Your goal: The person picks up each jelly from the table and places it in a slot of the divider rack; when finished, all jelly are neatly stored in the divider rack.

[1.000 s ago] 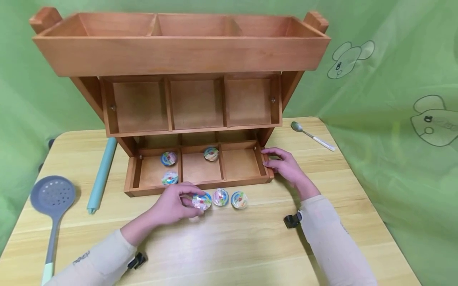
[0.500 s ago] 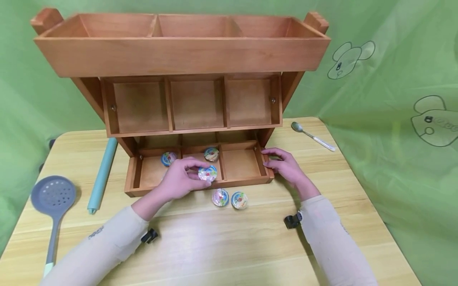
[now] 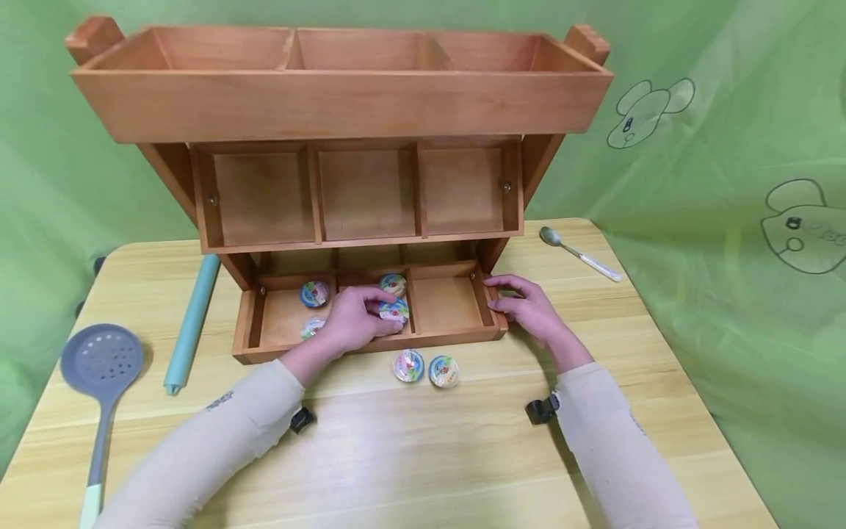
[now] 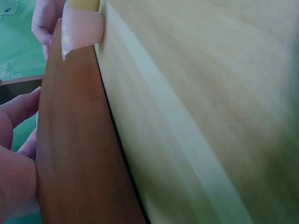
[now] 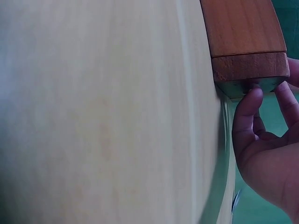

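Note:
My left hand [image 3: 352,319] pinches a small jelly cup with a printed foil lid [image 3: 394,311] inside the middle compartment of the wooden rack's bottom tray [image 3: 456,336]. Right behind it lies another jelly cup [image 3: 393,284]. Two more, one at the back [image 3: 314,294] and one partly covered by my hand [image 3: 313,327], are in the left compartment. On the table before the tray stand a pink jelly cup [image 3: 408,365] and a pale yellow one [image 3: 443,371]. At the tray's right end my right hand [image 3: 532,312] grips the edge, its thumb [image 5: 250,105] against the end face.
Two upper tiers of the rack [image 3: 344,106] overhang the bottom tray. Left of it lie a teal rolled item [image 3: 192,327] and a grey slotted skimmer [image 3: 102,364]. A spoon [image 3: 578,253] lies at the back right. Green curtain [image 3: 714,242] surrounds the table.
My left hand has lifted a jelly cup from the left end of the row on the table and carried it up and over into the middle compartment. The right hand has stayed in place.

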Available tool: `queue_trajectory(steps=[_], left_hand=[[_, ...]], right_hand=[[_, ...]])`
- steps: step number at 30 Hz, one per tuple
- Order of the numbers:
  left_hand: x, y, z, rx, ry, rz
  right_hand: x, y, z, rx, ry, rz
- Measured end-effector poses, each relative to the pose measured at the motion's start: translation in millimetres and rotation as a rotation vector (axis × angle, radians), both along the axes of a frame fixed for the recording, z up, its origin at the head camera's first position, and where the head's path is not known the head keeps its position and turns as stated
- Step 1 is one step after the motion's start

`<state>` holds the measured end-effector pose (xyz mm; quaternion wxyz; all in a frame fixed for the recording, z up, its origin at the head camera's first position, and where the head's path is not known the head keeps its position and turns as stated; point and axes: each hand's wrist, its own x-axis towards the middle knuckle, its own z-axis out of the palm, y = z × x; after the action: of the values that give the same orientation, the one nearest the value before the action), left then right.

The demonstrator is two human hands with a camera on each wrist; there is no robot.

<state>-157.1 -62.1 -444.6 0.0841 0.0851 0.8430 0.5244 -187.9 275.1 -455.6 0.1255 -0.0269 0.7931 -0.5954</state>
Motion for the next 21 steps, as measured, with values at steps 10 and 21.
queue_trajectory(steps=[10, 21], left_hand=[[-3.8, 6.1, -2.7, -0.047, -0.081, -0.058], [-8.7, 2.6, -7.4, -0.038, -0.138, -0.137]], right_hand=[[-0.1, 0.8, -3.7, 0.005, 0.026, -0.012], [0.3, 0.7, -2.8, 0.006, 0.02, -0.007]])
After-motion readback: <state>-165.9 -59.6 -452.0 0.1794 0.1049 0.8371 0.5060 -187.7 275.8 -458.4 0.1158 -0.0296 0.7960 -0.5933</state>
